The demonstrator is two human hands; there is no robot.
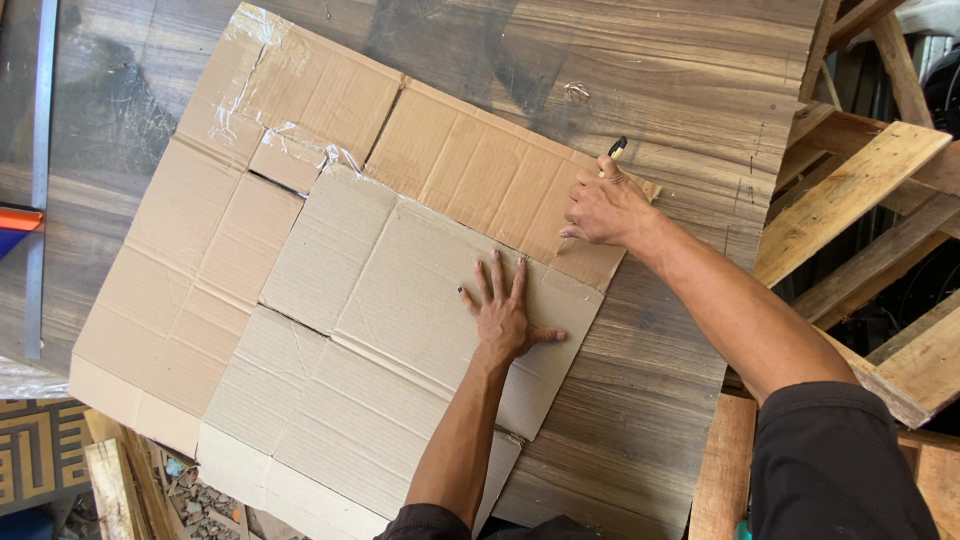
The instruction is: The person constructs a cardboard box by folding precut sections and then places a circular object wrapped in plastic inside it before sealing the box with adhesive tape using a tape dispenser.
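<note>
Cardboard everywhere on this wooden tabletop, and both hands are right on it. The smaller cardboard sheet, pale and creased, lies flat on top of the bigger flattened box, covering that box's near right part. The left hand is spread wide, palm down, fingers splayed, pressing on the smaller sheet near its far right edge; nothing is clasped in it, just flat pressure. Beyond that hand, the right hand sits at the far right corner of the smaller sheet, where it overlaps the bigger box, fingers curled tight around a pen. The pen's dark cap and yellowish barrel poke up past the knuckles; the tip is hidden under the hand, so whether it touches the cardboard I cannot tell. Clear tape glints along the seams on the far left part of the bigger box. Right of the smaller sheet, past the table edge, bare wooden slats are stacked at angles. Left of the bigger box, a grey metal bar runs along the table.
</note>
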